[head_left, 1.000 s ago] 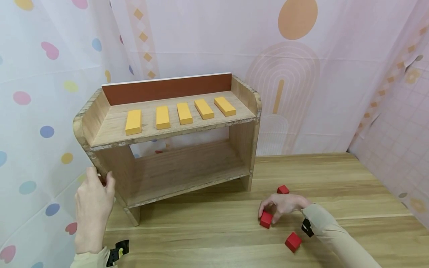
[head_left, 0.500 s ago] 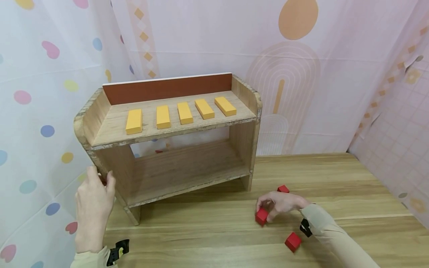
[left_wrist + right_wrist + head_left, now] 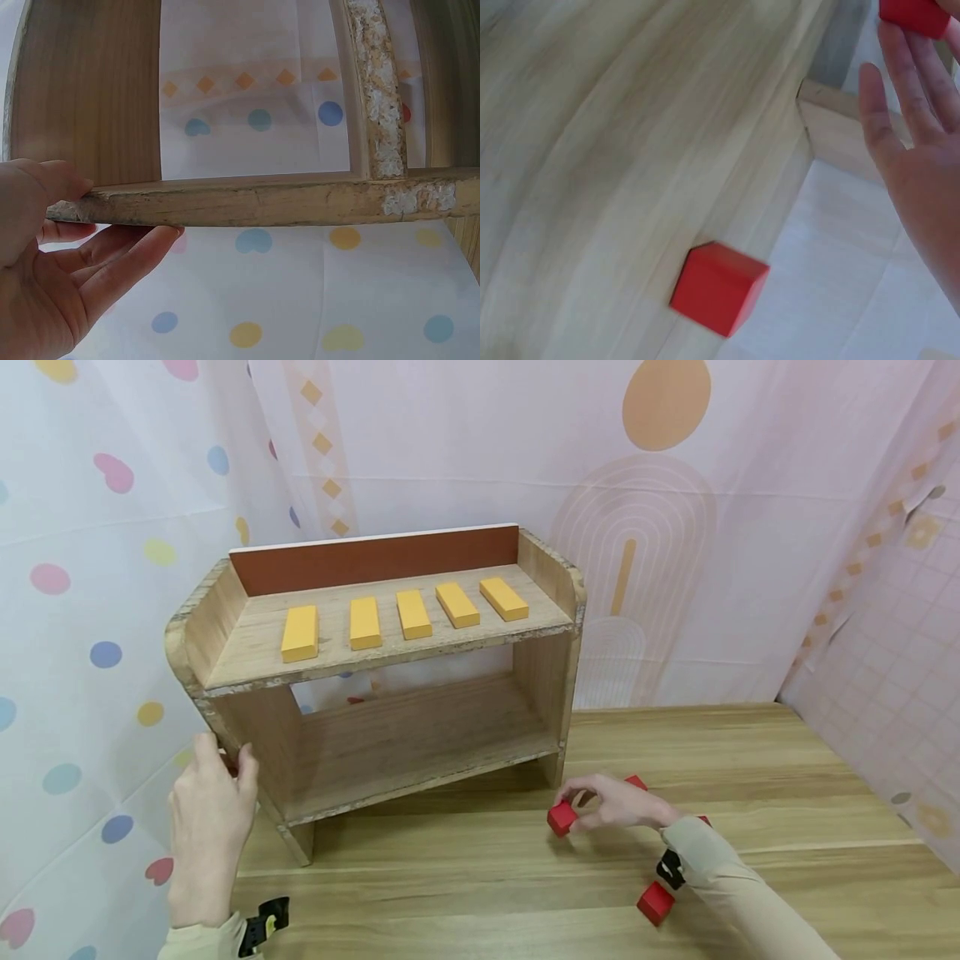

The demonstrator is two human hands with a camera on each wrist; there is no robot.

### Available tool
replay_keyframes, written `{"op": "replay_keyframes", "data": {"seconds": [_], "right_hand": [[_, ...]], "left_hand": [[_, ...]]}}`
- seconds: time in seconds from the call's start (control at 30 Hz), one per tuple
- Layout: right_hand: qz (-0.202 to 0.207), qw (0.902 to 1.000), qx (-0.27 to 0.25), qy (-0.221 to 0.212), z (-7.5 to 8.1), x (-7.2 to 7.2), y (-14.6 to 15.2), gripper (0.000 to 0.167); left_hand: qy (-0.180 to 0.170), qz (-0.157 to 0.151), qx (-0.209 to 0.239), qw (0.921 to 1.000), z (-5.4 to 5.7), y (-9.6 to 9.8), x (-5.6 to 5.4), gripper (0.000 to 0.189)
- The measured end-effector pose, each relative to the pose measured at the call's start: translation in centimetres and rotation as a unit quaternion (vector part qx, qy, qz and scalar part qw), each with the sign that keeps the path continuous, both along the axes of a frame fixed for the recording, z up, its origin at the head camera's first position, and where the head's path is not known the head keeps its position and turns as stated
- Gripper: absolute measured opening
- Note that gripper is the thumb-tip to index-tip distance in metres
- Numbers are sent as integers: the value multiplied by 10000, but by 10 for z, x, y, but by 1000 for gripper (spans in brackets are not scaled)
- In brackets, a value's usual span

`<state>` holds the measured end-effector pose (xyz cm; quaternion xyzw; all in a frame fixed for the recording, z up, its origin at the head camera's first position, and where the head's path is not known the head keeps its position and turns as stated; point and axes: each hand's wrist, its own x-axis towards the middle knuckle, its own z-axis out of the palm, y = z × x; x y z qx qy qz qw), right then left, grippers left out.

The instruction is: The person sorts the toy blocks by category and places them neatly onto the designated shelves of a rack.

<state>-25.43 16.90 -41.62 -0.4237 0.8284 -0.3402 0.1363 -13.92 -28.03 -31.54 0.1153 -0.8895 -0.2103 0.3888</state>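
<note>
A small wooden shelf (image 3: 431, 735) with two boards stands on the wood-grain table. My left hand (image 3: 210, 827) grips the edge of its left side panel; in the left wrist view the thumb lies on one face of the panel (image 3: 255, 201) and the fingers on the other. Near the shelf's right foot, my right hand (image 3: 615, 802) pinches a red cube (image 3: 562, 818) between thumb and fingers, seemingly just above the table. The same held cube (image 3: 915, 15) shows at the top of the right wrist view, with another red cube (image 3: 720, 289) lying on the table.
Several yellow blocks (image 3: 365, 622) lie in a row on the upper board. One red cube (image 3: 656, 903) sits before the right forearm, another (image 3: 636, 782) partly behind the right hand. A red sliver (image 3: 704, 819) peeks past the sleeve. Patterned curtains (image 3: 450, 443) hang behind.
My right hand has carried the red cube left and away from me toward the shelf, apparently lifting it. A red sliver now shows beside the right sleeve. The left hand stays put.
</note>
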Motion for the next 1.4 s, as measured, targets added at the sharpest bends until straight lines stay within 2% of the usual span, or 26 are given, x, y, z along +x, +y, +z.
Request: {"op": "replay_keyframes", "data": {"seconds": [0.3, 0.47, 0.6, 0.8, 0.97, 1.03, 1.17, 1.4], "right_hand": [[-198, 9953, -472, 826, 11, 1, -31, 33], [-345, 9858, -718, 1480, 18, 5, -56, 34], [-569, 9762, -1094, 1782, 21, 7, -79, 34], [-901, 9651, -1740, 1739, 26, 9, -111, 33], [-1167, 9620, -2045, 1383, 31, 15, -135, 33], [-1287, 9605, -2121, 1260, 31, 16, -144, 33], [-1454, 9563, -2166, 1323, 29, 17, -162, 33], [-1529, 9542, -2203, 1327, 25, 18, -188, 33]], "left_hand": [[1, 0, -1, 10000, -1, -1, -1, 26], [-12, -4, -13, 10000, -1, -1, 0, 26], [-40, -15, 8, 10000, -1, 0, 1, 26], [-3, -7, 14, 10000, 0, 0, 0, 26], [-24, 4, 37, 10000, -1, 0, 0, 26], [-37, 4, 40, 10000, -1, 0, 0, 26], [-60, 11, 43, 10000, -1, 0, 0, 26], [-16, 1, 9, 10000, 0, 0, 1, 25]]}}
